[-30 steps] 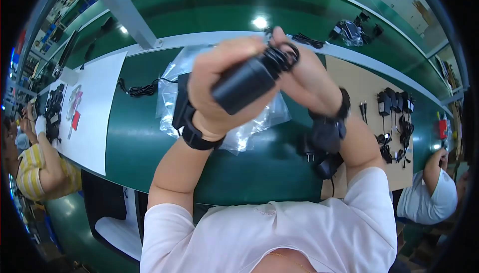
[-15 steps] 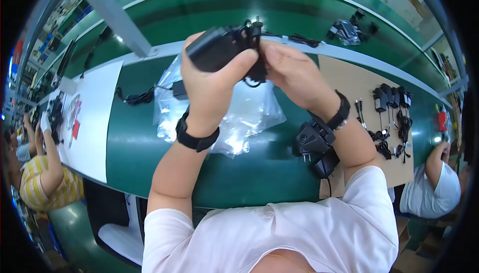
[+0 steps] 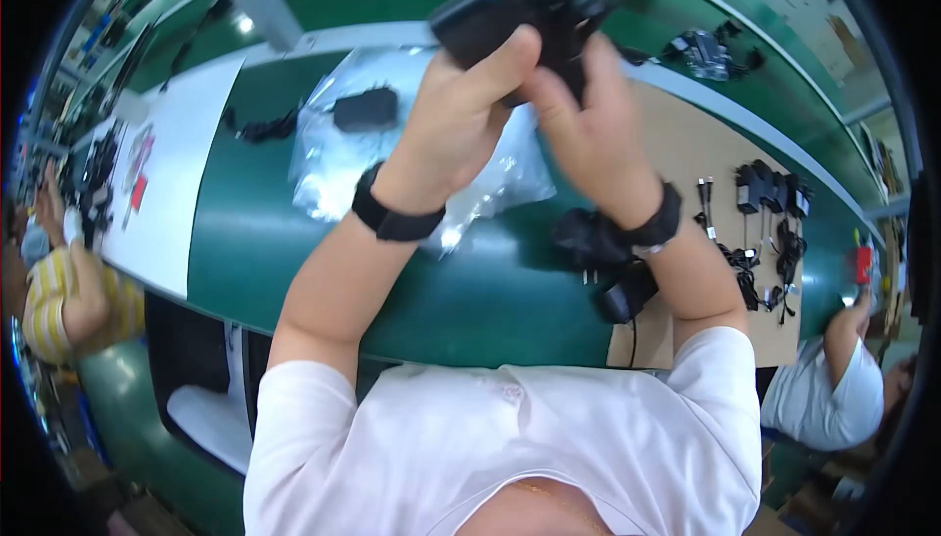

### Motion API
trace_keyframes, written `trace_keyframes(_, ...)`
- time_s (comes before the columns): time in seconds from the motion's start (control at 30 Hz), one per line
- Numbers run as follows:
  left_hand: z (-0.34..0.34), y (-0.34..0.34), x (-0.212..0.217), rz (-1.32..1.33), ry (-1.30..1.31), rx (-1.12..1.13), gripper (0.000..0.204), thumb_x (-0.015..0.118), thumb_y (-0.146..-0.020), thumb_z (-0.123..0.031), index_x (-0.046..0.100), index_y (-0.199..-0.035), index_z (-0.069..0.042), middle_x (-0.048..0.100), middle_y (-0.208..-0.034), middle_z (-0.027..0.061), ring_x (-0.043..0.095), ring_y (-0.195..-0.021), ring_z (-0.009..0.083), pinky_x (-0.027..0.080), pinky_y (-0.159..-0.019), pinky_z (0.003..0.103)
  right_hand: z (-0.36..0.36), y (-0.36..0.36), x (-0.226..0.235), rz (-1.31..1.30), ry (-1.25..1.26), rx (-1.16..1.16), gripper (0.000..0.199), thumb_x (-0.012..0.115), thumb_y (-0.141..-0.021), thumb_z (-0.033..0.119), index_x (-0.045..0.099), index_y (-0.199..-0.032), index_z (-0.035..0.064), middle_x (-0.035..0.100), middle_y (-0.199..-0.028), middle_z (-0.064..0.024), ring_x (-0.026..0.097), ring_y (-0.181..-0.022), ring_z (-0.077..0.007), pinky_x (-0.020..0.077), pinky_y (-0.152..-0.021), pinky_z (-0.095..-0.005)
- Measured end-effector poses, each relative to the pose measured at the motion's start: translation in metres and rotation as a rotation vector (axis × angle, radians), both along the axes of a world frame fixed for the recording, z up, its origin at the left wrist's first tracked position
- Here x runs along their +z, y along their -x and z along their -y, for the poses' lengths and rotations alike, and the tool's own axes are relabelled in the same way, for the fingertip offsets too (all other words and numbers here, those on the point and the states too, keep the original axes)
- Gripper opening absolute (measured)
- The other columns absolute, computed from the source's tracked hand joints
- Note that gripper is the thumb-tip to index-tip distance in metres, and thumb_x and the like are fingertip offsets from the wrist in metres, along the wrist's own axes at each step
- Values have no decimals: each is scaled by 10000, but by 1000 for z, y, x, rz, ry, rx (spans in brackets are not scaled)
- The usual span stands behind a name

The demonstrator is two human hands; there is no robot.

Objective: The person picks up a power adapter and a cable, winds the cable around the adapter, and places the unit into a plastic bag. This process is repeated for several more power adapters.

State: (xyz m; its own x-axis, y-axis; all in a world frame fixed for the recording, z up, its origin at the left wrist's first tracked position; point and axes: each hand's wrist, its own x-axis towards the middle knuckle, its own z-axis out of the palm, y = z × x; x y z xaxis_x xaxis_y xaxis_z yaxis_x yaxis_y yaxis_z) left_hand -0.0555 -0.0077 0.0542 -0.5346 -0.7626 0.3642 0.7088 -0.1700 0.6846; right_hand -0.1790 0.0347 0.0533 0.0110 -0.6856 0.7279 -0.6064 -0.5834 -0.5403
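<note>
12 o'clock: black boxy plastic adapter (image 3: 479, 23) | your left hand (image 3: 446, 129): grasping it | your right hand (image 3: 603, 139): at it, blurred, grasp I cannot tell

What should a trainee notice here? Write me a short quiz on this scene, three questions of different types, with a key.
1. True or false: the left hand holds a black device.

2. Fill in the blank: the black adapters and cables on the right lie on a ____ sheet.

3. Short answer: what rests on the clear plastic, to the left of the left hand?

Key:
1. True.
2. Brown.
3. A black block-shaped item.
</note>
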Motion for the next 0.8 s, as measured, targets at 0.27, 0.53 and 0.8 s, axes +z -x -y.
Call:
trace_keyframes(0.27,-6,-51,-38,1433,1066,817,521,754,-619,-267,563,-1015,13,543,-941,178,522,-858,324,434,-779,346,5,72,11,742,-200,170,259,459,-914,223,494,-908,-34,520,-753,-80,443,-628,-134,375,-615,-268)
trace_keyframes(0.53,5,-76,-79,1727,1136,704,167,569,-696,-107,581,-730,56,549,-759,212,544,-666,373,464,-626,399,-4,73,15,535,-16,113,280,457,-916,209,508,-894,-65,545,-820,-105,468,-662,-155,385,-665,-260)
trace_keyframes(0.8,-6,-104,-67,1491,968,619,204,632,-662,-119,609,-817,14,585,-842,213,559,-797,350,459,-725,385,-2,71,14,659,-25,148,245,534,-876,238,547,-866,-7,552,-732,-47,474,-627,-101,363,-588,-214)
